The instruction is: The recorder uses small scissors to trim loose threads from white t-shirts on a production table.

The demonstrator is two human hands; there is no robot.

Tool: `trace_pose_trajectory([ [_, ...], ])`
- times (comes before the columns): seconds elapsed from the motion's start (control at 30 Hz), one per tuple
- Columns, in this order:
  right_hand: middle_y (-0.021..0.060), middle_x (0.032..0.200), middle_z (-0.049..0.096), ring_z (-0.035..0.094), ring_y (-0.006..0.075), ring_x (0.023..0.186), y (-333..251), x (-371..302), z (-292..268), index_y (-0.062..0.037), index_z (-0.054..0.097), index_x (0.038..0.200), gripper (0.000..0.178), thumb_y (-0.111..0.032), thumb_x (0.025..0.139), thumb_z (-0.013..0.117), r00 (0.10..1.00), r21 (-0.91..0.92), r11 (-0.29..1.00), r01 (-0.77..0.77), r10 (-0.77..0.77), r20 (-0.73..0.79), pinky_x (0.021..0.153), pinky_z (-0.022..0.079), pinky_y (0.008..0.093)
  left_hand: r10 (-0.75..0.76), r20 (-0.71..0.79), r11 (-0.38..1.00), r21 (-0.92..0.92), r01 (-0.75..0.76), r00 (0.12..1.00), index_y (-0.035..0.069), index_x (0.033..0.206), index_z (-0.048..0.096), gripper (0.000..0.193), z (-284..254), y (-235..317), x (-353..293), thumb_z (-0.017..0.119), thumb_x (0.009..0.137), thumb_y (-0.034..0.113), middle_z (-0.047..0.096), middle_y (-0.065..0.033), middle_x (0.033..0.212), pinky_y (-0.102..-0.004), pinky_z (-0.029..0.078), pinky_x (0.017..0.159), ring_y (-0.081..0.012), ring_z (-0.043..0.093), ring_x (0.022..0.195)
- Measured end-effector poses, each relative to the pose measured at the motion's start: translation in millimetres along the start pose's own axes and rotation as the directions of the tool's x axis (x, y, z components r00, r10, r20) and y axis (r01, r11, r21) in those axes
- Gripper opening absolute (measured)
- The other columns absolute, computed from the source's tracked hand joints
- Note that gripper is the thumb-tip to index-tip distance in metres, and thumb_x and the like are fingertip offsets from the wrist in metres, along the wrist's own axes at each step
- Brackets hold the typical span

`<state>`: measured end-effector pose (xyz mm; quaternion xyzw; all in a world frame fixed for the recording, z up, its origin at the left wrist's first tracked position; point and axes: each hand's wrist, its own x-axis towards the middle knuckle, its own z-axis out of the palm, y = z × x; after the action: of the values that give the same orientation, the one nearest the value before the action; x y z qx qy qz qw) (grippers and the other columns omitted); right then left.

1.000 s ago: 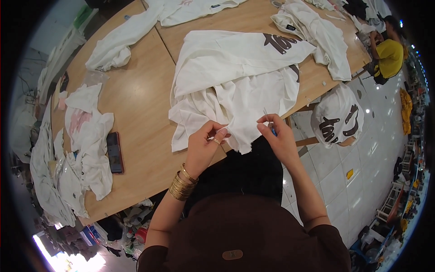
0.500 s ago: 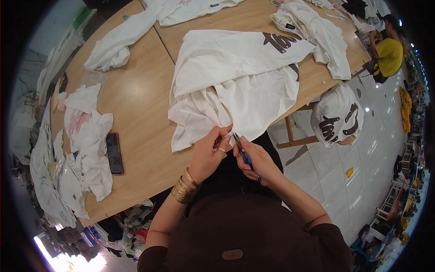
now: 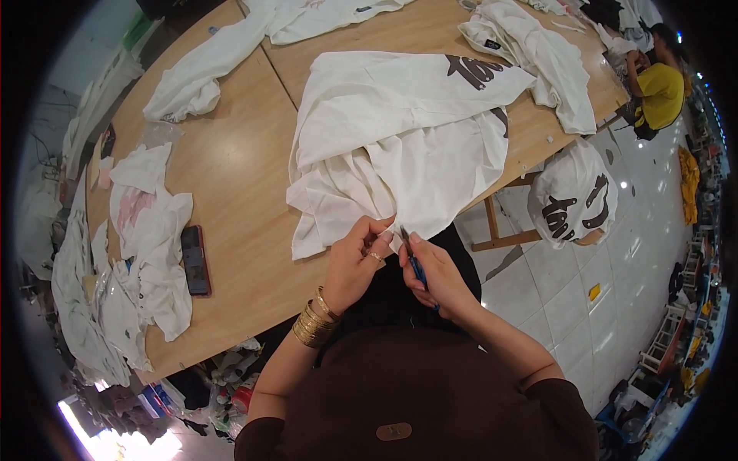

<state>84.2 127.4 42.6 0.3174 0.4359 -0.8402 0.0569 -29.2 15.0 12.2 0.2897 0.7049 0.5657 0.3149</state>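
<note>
Two hands are found close together but apart at the near edge of the table (image 3: pixel 238 192). A small portion of the white garment (image 3: pixel 438 169) is pinched between the thumb and fingers of the left hand (image 3: pixel 355 261); blue-handled snips (image 3: pixel 417 270) are gripped in the right hand (image 3: pixel 437 273), blades pointed at the pinched cloth. Whether the blades touch it cannot be told. The garment is spread directly ahead of both hands, its bulk borne by the tabletop, so little weight is judged to be left on the pinch. The cloth is presumably drawn to the edge so that it can be brought close to the body and seen clearly. The upper layer is folded back ahead of the hands, by which the lower part is left exposed. Bare tabletop is noted to the left of the left hand, bounded by a phone (image 3: pixel 195 261) and, farther left, crumpled white garments (image 3: pixel 159 253). To the right of the right hand, the table edge slants away; open floor (image 3: pixel 546 280) lies beyond it, and a cloth-draped stool (image 3: pixel 569 200) is placed farther off. Lateral room for the right elbow is judged adequate.
</note>
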Motion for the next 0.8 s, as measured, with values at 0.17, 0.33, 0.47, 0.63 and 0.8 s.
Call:
trace_pose_trajectory([
  [0.17, -0.0026, 0.048, 0.034, 0.024, 0.0045, 0.034, 1.5, -2.1, 1.8, -0.0064, 0.045, 0.081, 0.039, -0.036, 0.098, 0.027, 1.0, -0.086, 0.996, -0.016, 0.018, 0.022, 0.03, 0.02, 0.0194, 0.0, -0.014, 0.996, -0.085, -0.001, 1.0, 0.0, 0.091, 0.053, 0.011, 1.3, -0.2, 0.6, 0.053, 0.089, 0.011, 0.056, 0.0002, 0.072, -0.0206, 0.042, 0.06, -0.0042, 0.047, 0.063],
  [0.33, -0.0029, 0.048, 0.033, 0.024, 0.0046, 0.034, 2.4, -1.1, 1.0, -0.0064, 0.045, 0.081, 0.039, -0.036, 0.098, 0.028, 1.0, -0.118, 0.993, -0.013, 0.015, 0.017, 0.031, 0.02, 0.0197, -0.026, -0.013, 0.989, -0.148, 0.024, 1.0, 0.0, 0.09, 0.052, 0.011, 2.0, -0.5, 0.9, 0.052, 0.09, 0.01, 0.058, -0.0006, 0.077, -0.0201, 0.043, 0.064, -0.0041, 0.05, 0.068],
  [0.47, -0.0031, 0.047, 0.033, 0.024, 0.0047, 0.034, 1.7, 0.2, 1.3, -0.0063, 0.045, 0.08, 0.039, -0.037, 0.098, 0.028, 1.0, -0.142, 0.99, -0.011, 0.014, 0.016, 0.031, 0.02, 0.02, -0.025, 0.005, 0.986, -0.167, 0.026, 1.0, -0.001, 0.091, 0.052, 0.01, 1.1, -2.5, 0.0, 0.052, 0.09, 0.01, 0.059, -0.0008, 0.079, -0.0197, 0.043, 0.065, -0.004, 0.051, 0.07],
  [0.63, -0.0032, 0.047, 0.033, 0.024, 0.0046, 0.034, 2.5, 0.6, 1.5, -0.0064, 0.045, 0.08, 0.039, -0.037, 0.098, 0.028, 1.0, -0.163, 0.987, -0.003, 0.006, 0.019, 0.031, 0.02, 0.0199, -0.014, 0.007, 0.982, -0.186, 0.015, 1.0, 0.0, 0.09, 0.051, 0.01, 0.9, -4.1, -0.1, 0.051, 0.09, 0.01, 0.059, -0.0006, 0.081, -0.0192, 0.042, 0.061, -0.0029, 0.047, 0.066],
  [0.8, -0.0027, 0.045, 0.034, 0.023, 0.0051, 0.034, 4.3, 2.5, 1.7, -0.0064, 0.045, 0.078, 0.041, -0.039, 0.097, 0.03, 1.0, -0.154, 0.988, 0.009, -0.008, 0.007, 0.032, 0.019, 0.0214, -0.017, 0.012, 0.987, -0.162, 0.018, 1.0, 0.0, 0.086, 0.048, 0.011, 0.1, -6.6, 0.0, 0.051, 0.09, 0.009, 0.062, -0.0028, 0.089, -0.0191, 0.039, 0.058, -0.0026, 0.041, 0.063],
])
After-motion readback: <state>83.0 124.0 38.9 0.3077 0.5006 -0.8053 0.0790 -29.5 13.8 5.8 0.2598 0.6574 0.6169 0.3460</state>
